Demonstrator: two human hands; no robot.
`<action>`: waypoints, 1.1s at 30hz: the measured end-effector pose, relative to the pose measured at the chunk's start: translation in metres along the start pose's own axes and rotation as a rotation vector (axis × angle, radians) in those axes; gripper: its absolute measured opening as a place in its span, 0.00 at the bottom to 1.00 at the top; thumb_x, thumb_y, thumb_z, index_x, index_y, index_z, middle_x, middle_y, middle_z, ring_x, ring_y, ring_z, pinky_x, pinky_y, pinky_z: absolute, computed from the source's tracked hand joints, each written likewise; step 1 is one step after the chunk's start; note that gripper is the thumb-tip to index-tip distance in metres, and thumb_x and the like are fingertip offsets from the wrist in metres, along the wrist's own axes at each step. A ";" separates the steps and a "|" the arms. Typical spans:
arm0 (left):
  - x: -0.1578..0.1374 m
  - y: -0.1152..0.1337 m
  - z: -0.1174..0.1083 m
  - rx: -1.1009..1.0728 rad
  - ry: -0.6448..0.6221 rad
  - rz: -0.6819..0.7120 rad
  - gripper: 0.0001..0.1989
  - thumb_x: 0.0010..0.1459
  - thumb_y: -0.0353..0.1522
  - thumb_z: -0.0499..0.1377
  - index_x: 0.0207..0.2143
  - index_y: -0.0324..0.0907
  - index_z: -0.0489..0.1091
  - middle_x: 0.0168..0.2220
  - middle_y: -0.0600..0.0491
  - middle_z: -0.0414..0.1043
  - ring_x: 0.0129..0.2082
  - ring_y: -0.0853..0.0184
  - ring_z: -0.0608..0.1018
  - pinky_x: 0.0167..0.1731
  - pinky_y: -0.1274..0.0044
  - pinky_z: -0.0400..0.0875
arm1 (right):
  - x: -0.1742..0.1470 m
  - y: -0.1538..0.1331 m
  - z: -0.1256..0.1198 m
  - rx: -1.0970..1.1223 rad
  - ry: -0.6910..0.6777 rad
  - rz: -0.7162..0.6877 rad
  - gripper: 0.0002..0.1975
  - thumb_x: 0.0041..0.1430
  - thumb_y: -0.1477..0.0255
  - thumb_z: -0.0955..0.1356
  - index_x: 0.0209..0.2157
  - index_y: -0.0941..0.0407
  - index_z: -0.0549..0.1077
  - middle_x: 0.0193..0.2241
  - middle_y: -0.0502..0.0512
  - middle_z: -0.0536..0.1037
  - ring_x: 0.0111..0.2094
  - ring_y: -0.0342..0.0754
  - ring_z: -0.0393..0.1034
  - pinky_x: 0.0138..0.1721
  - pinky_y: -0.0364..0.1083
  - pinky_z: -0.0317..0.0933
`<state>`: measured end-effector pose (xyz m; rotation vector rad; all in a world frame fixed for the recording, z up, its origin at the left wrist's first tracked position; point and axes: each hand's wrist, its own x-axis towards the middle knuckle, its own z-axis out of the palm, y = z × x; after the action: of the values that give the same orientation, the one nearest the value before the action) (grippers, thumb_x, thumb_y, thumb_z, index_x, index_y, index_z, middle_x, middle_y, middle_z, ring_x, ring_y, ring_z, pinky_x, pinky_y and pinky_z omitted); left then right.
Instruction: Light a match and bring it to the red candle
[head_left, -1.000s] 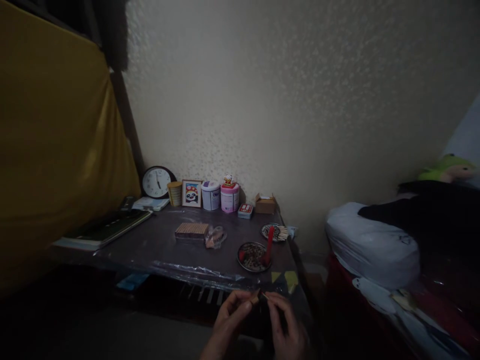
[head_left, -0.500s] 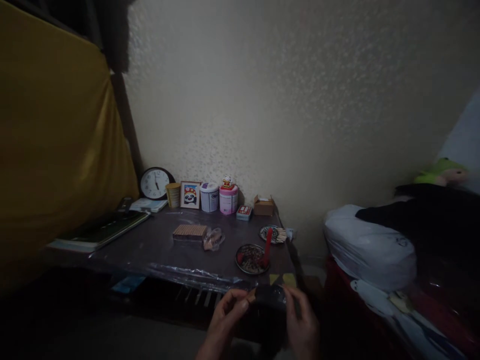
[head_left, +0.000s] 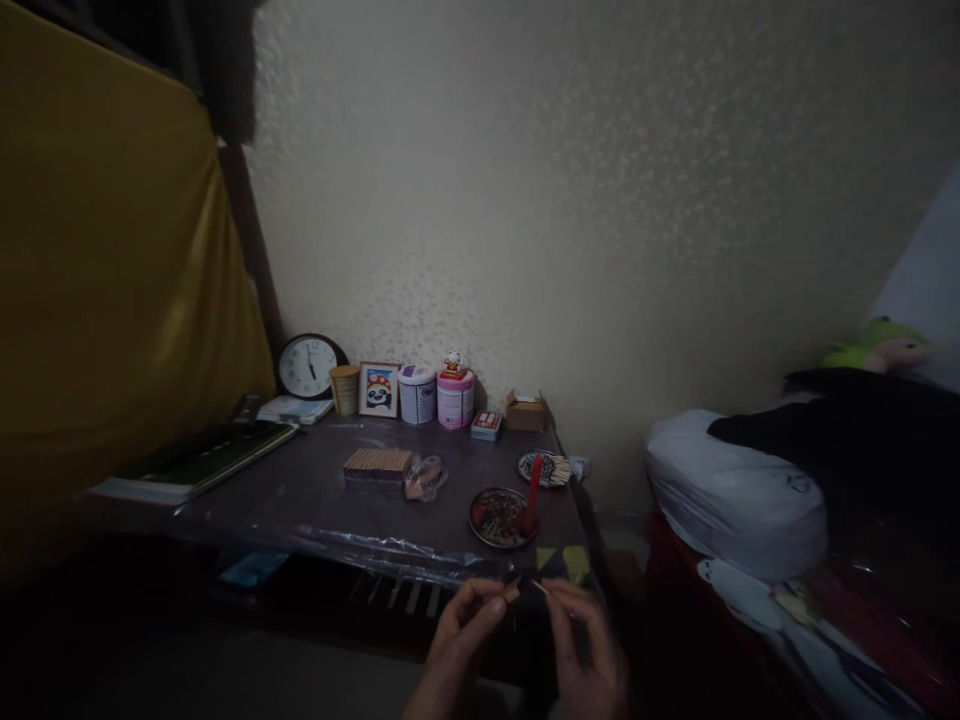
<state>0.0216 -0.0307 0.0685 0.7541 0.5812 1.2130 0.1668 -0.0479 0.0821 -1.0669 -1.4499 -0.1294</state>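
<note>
My left hand [head_left: 463, 630] is closed, pinching a small brown matchbox [head_left: 512, 594] by its edge. Just to the right, my right hand [head_left: 585, 640] grips a thin pale matchstick [head_left: 540, 587] between thumb and fingers, its tip pointing toward the box. A small gap separates the two hands, in front of the table's near edge. Beyond them, a red candle [head_left: 533, 495] stands at the right side of a round patterned plate [head_left: 480, 535]; no flame shows on it.
On the table [head_left: 300, 500] sit a pack of matchboxes [head_left: 376, 466], a clear plastic bag [head_left: 426, 479] and a second plate [head_left: 526, 468] with pale sticks. A clock [head_left: 309, 366], picture frame [head_left: 379, 389], canisters [head_left: 417, 394] and cardboard box [head_left: 526, 411] line the wall. White bag [head_left: 727, 500] right.
My right hand has moved left, closer to my left hand, and the matchstick now shows in its fingers. The view has shifted slightly.
</note>
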 end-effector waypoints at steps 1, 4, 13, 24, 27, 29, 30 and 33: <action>0.000 0.000 0.001 -0.001 -0.011 0.009 0.10 0.47 0.36 0.65 0.32 0.42 0.72 0.32 0.52 0.77 0.34 0.66 0.75 0.38 0.75 0.64 | 0.001 -0.003 0.000 -0.012 -0.020 -0.041 0.05 0.58 0.74 0.65 0.33 0.54 0.73 0.31 0.53 0.80 0.33 0.44 0.76 0.36 0.40 0.70; 0.000 -0.001 0.001 -0.004 -0.027 0.014 0.09 0.48 0.35 0.65 0.32 0.42 0.72 0.32 0.53 0.77 0.34 0.67 0.75 0.38 0.76 0.64 | 0.004 -0.009 -0.004 -0.044 -0.039 -0.108 0.06 0.59 0.74 0.63 0.33 0.54 0.73 0.30 0.53 0.79 0.33 0.44 0.76 0.35 0.40 0.70; -0.001 0.004 0.005 0.106 -0.007 0.018 0.13 0.45 0.38 0.66 0.32 0.41 0.72 0.31 0.52 0.76 0.32 0.65 0.74 0.36 0.75 0.64 | -0.002 0.030 0.002 -0.141 -0.137 -0.123 0.12 0.62 0.69 0.60 0.31 0.53 0.73 0.26 0.51 0.79 0.28 0.45 0.75 0.30 0.42 0.69; 0.000 0.000 -0.009 0.040 0.073 -0.004 0.13 0.43 0.39 0.67 0.29 0.41 0.73 0.26 0.55 0.73 0.26 0.70 0.71 0.29 0.79 0.62 | 0.010 0.042 -0.002 0.045 0.137 0.294 0.12 0.54 0.61 0.66 0.27 0.56 0.74 0.27 0.54 0.79 0.30 0.46 0.74 0.35 0.44 0.68; -0.004 0.006 -0.009 0.087 0.073 0.025 0.10 0.46 0.38 0.65 0.29 0.41 0.74 0.28 0.54 0.74 0.30 0.69 0.72 0.33 0.78 0.63 | 0.010 0.042 -0.001 0.038 0.126 0.258 0.11 0.55 0.63 0.66 0.27 0.56 0.75 0.28 0.55 0.79 0.31 0.47 0.73 0.34 0.44 0.68; -0.006 0.010 -0.013 0.113 0.078 0.048 0.09 0.48 0.37 0.64 0.30 0.42 0.74 0.30 0.53 0.74 0.33 0.68 0.72 0.37 0.77 0.64 | 0.011 0.043 -0.002 0.035 0.120 0.238 0.10 0.55 0.65 0.66 0.28 0.56 0.75 0.29 0.55 0.78 0.31 0.47 0.73 0.33 0.44 0.68; -0.005 0.011 -0.016 0.123 0.085 0.062 0.09 0.49 0.38 0.64 0.30 0.42 0.74 0.31 0.53 0.74 0.35 0.67 0.72 0.38 0.76 0.64 | 0.012 0.043 -0.003 0.039 0.117 0.231 0.09 0.56 0.65 0.66 0.28 0.56 0.75 0.30 0.55 0.78 0.32 0.47 0.73 0.34 0.44 0.67; -0.001 0.011 -0.027 0.151 0.127 0.080 0.11 0.45 0.39 0.65 0.29 0.42 0.76 0.30 0.52 0.74 0.35 0.65 0.73 0.40 0.75 0.65 | 0.015 0.040 -0.005 0.039 0.108 0.244 0.08 0.56 0.67 0.66 0.29 0.55 0.74 0.30 0.55 0.76 0.32 0.47 0.71 0.36 0.45 0.67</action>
<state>-0.0055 -0.0241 0.0601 0.8375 0.7597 1.3076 0.1997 -0.0206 0.0759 -1.1779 -1.2112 0.0162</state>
